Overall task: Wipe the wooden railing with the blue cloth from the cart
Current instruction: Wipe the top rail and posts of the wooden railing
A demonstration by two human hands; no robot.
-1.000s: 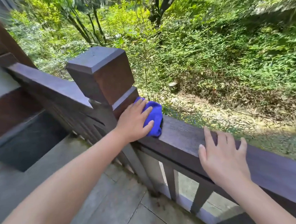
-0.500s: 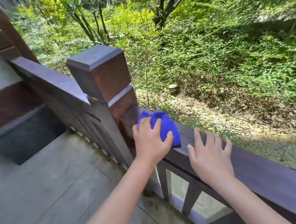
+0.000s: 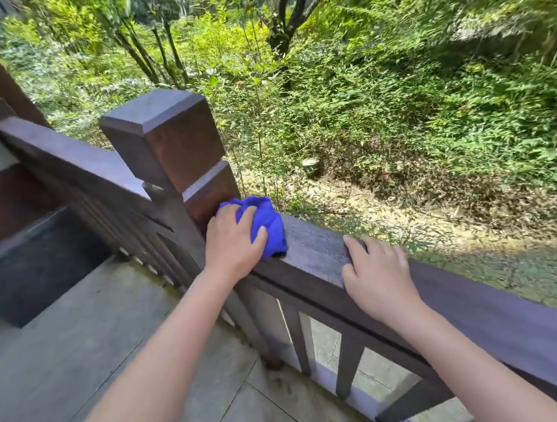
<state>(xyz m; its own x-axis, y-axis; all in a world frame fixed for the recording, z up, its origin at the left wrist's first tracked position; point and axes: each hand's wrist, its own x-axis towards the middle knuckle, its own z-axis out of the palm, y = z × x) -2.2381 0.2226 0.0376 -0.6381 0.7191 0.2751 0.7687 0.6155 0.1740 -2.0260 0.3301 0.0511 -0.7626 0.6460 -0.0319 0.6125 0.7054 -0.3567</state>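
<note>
A: Where is the blue cloth just now?

B: Bunched up on top of the wooden railing, hard against the foot of the square post. Seen from the middle of the view it sits a touch toward eleven o'clock.

A: And which hand has it?

B: The left hand. It lies over the near side of the cloth, palm down, fingers curled onto the fabric and gripping it, pressing it against the rail. The cloth bulges out past the fingertips on the far side, toward one o'clock from the hand.

A: What about the other one?

B: The right hand rests flat on the same top rail, toward four o'clock from the cloth and apart from it, with a bare patch of dark wood between them. Its fingers are spread and relaxed, holding nothing, the tips reaching over the far edge of the rail.

A: The surroundings?

B: Both forearms come up from the bottom edge, bare. Below the rail stand slim balusters, and the paved floor fills the seven o'clock corner. Beyond the railing, from eleven round to three o'clock, is green undergrowth, with leaf litter on the ground beside it
</note>
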